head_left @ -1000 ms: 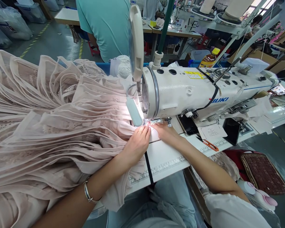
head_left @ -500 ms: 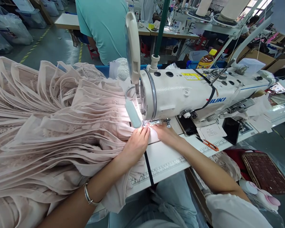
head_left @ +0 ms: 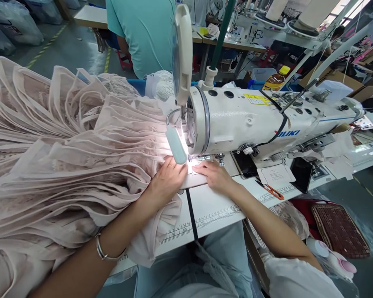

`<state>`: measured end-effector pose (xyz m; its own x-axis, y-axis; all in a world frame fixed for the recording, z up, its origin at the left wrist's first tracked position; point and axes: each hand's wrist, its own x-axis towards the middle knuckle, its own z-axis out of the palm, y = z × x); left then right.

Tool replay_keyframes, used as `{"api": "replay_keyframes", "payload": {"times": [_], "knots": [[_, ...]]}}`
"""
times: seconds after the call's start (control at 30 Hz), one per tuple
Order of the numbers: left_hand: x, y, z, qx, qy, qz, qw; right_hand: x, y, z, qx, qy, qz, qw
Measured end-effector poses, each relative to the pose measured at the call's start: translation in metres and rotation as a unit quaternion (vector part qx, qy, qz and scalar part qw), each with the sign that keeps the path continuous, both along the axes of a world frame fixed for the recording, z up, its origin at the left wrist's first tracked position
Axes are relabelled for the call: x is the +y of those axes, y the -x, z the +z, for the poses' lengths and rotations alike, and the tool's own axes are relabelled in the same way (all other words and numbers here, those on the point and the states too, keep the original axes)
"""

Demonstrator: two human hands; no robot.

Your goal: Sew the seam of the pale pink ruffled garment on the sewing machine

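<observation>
The white sewing machine (head_left: 236, 120) stands before me, its lamp lighting the needle area. A great heap of pale pink garment pieces (head_left: 81, 165), sheer with lace, spreads from the left up to the needle. My left hand (head_left: 169, 180) is closed on the near edge of a pale pink fabric piece (head_left: 190, 169), left of the presser foot (head_left: 192, 157). On the right, my right hand (head_left: 216, 177) has its fingers pressed together on that same piece, thumb and fingertips just in front of the foot. The fingertips of both hands are partly lost in the glare.
Orange-handled snips (head_left: 272, 191), a paper label (head_left: 276, 174) and a dark phone (head_left: 301, 174) lie right of my hand on the ruler-marked table edge (head_left: 214, 217). Behind the machine stands a yellow-capped bottle (head_left: 276, 78). A person in a teal shirt (head_left: 143, 37) sits beyond.
My left hand has drawn left and slightly back from the needle, so the gap between the hands has widened. My right hand stays near the foot. The whole view has shifted a little.
</observation>
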<state>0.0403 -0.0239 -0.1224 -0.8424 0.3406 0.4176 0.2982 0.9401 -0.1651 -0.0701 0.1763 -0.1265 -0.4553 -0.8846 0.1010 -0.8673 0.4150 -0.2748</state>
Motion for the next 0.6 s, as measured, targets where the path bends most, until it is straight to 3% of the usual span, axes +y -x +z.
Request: {"api": "replay_keyframes", "payload": {"times": [0.17, 0.4, 0.6], "knots": [[0.000, 0.003, -0.001, 0.029, 0.011, -0.049, 0.998, 0.001, 0.001, -0.002, 0.001, 0.026, -0.011, 1.000], [0.001, 0.002, -0.005, -0.033, -0.025, -0.034, 0.999, 0.003, 0.002, -0.006, -0.010, 0.087, -0.038, 0.995], [-0.002, 0.002, -0.011, -0.030, -0.084, -0.013, 0.996, 0.004, 0.004, -0.002, -0.042, 0.117, -0.043, 0.991]]}}
